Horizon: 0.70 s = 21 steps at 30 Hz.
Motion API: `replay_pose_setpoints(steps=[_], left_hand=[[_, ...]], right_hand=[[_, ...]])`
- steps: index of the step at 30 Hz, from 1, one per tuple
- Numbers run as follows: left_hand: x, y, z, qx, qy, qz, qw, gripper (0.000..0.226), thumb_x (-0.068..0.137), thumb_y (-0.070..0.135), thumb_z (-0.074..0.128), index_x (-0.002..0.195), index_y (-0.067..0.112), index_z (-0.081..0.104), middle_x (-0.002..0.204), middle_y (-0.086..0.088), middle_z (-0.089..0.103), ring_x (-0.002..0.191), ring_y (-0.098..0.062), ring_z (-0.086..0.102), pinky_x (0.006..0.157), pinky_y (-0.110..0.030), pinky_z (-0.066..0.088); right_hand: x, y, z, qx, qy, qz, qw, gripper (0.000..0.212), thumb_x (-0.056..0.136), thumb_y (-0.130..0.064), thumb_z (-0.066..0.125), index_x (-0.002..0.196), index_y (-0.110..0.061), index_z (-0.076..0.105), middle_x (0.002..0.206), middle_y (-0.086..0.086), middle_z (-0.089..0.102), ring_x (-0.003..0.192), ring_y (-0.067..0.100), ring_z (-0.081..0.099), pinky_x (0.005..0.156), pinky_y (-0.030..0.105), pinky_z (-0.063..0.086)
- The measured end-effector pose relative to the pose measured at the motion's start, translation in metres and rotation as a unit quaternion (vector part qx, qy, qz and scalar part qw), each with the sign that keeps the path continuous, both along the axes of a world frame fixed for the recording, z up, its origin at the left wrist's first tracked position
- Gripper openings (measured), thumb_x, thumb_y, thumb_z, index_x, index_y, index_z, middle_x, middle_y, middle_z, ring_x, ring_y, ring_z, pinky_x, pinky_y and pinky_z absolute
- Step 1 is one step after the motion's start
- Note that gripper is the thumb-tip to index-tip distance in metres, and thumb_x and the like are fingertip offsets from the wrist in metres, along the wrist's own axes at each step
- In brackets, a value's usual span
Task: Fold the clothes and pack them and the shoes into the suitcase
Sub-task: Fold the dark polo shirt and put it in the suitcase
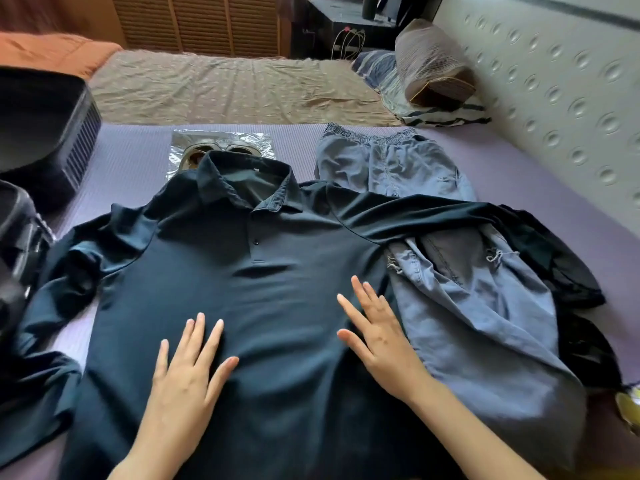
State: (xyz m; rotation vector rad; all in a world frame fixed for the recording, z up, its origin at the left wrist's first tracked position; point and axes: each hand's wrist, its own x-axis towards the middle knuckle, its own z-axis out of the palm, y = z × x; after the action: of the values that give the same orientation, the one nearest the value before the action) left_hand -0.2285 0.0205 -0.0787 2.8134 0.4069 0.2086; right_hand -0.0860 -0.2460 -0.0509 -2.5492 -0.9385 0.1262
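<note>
Dark collared shirt (263,237) spread front-up on purple mat (131,157) on bed, collar away from person; left hand (187,372) flat on lower front, fingers straight and spread, grasping nothing; right hand (381,337) likewise flat and released, pressing cloth near shirt's right edge, just beside blue jeans (485,323); one shirt sleeve draped across jeans; pair of shoes (207,150) on plastic bag (256,140) just past collar, partly hidden by it; black suitcase (45,133) at left edge, well apart from both hands.
</note>
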Motion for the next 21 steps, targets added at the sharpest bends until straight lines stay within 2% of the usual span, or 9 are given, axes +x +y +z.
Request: replay_pose_setpoints(steps=[2,4,6,7,9,11,13,17,21], left_hand=[[-0.023,-0.011,0.000,-0.001,-0.005,-0.013,1.000,0.072,0.095,0.062,0.009,0.143,0.017,0.037,0.150,-0.007,0.034,0.145,-0.009,0.005,0.114,-0.034,0.004],[-0.038,-0.020,0.000,0.004,-0.022,-0.027,0.999,0.064,0.096,0.060,0.010,0.148,0.026,0.024,0.155,0.001,0.024,0.145,-0.007,0.002,0.115,-0.032,0.000],[-0.046,-0.032,0.000,0.003,-0.041,-0.022,0.999,0.059,0.096,0.060,0.009,0.149,0.034,0.013,0.155,-0.001,0.024,0.145,-0.008,0.001,0.116,-0.034,-0.001],[-0.047,-0.039,0.000,0.006,-0.046,-0.019,0.999,0.059,0.096,0.060,0.009,0.149,0.035,0.012,0.152,-0.005,0.031,0.146,-0.008,0.000,0.116,-0.036,-0.001],[-0.047,-0.054,-0.001,0.030,-0.042,-0.025,0.998,0.060,0.096,0.060,0.008,0.149,0.033,0.018,0.147,-0.009,0.040,0.146,-0.009,-0.001,0.115,-0.041,0.000],[-0.046,-0.064,-0.003,0.056,-0.034,-0.028,0.997,0.062,0.096,0.059,0.007,0.144,0.026,0.029,0.147,-0.011,0.039,0.146,-0.012,-0.001,0.113,-0.048,0.005],[-0.047,-0.069,-0.004,0.065,-0.021,-0.024,0.997,0.065,0.096,0.059,0.005,0.143,0.023,0.031,0.148,-0.012,0.037,0.146,-0.014,0.000,0.112,-0.052,0.009],[-0.056,-0.069,-0.003,0.064,-0.015,-0.020,0.998,0.067,0.095,0.060,0.005,0.144,0.022,0.031,0.151,-0.011,0.032,0.146,-0.016,0.004,0.112,-0.052,0.012],[-0.068,-0.065,-0.004,0.066,-0.023,-0.049,0.996,0.067,0.096,0.060,0.008,0.144,0.022,0.033,0.151,-0.007,0.032,0.145,-0.017,0.010,0.113,-0.046,0.012]], right_hand=[[-0.030,-0.020,-0.005,0.034,-0.016,-0.051,0.998,0.063,0.093,-0.064,0.021,0.147,-0.032,0.029,0.160,-0.010,-0.001,0.146,0.005,-0.004,0.117,0.022,-0.004],[-0.059,-0.038,-0.012,0.056,-0.059,-0.111,0.990,0.055,0.093,-0.051,0.037,0.142,-0.027,0.043,0.157,-0.002,0.018,0.143,0.012,0.017,0.115,0.023,0.009],[-0.083,-0.049,-0.018,0.109,-0.110,-0.196,0.968,0.052,0.087,-0.043,0.054,0.133,-0.019,0.055,0.138,0.005,0.042,0.122,0.018,0.039,0.107,0.023,0.022],[-0.091,-0.053,-0.019,0.143,-0.115,-0.251,0.950,0.053,0.083,-0.038,0.066,0.130,-0.015,0.058,0.123,0.006,0.048,0.109,0.016,0.043,0.101,0.022,0.026],[-0.099,-0.055,-0.018,0.202,-0.043,-0.340,0.918,0.057,0.073,-0.021,0.081,0.124,-0.010,0.059,0.101,0.002,0.051,0.095,0.012,0.043,0.094,0.024,0.034],[-0.097,-0.055,-0.012,0.233,0.022,-0.374,0.897,0.052,0.070,-0.013,0.082,0.116,-0.012,0.059,0.084,-0.002,0.053,0.090,0.016,0.048,0.085,0.030,0.039],[-0.093,-0.056,-0.003,0.244,0.053,-0.385,0.889,0.045,0.072,-0.010,0.080,0.110,-0.017,0.057,0.076,-0.006,0.053,0.085,0.023,0.053,0.077,0.030,0.037],[-0.095,-0.075,0.004,0.247,0.065,-0.404,0.878,0.041,0.077,-0.005,0.075,0.105,-0.021,0.050,0.077,-0.002,0.051,0.073,0.019,0.053,0.068,0.029,0.035],[-0.106,-0.084,-0.003,0.173,0.032,-0.372,0.911,0.042,0.078,-0.002,0.073,0.115,-0.014,0.056,0.094,-0.001,0.049,0.080,0.016,0.051,0.077,0.035,0.047]])
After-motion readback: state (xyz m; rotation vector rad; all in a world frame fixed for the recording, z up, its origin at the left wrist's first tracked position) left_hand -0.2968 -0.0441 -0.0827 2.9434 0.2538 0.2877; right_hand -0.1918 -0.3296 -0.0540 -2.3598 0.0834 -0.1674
